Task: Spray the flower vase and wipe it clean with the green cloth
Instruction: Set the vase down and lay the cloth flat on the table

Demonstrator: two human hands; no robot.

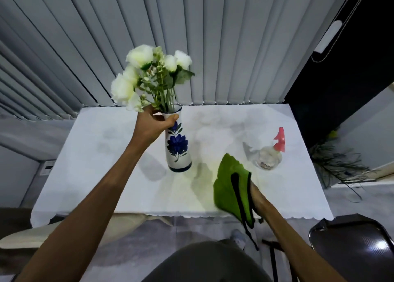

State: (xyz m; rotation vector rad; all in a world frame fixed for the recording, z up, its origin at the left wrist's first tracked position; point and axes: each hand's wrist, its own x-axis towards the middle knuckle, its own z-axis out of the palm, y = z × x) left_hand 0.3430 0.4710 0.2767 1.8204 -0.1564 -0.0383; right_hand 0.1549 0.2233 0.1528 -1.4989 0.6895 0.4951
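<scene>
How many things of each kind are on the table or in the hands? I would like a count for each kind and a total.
Vase, with white flowers, gripped by the left hand: 1
Spray bottle, standing on the table: 1
Green cloth, over the right hand, which is hidden under it: 1
Total: 3

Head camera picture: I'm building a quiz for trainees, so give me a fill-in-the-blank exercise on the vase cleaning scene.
1. The left hand grips the vase near its ____.
2. The right hand holds the ____ cloth.
3. The spray bottle has a ____ trigger head.
4. The flowers in the vase are ____.

Missing words: rim; green; red; white
</scene>
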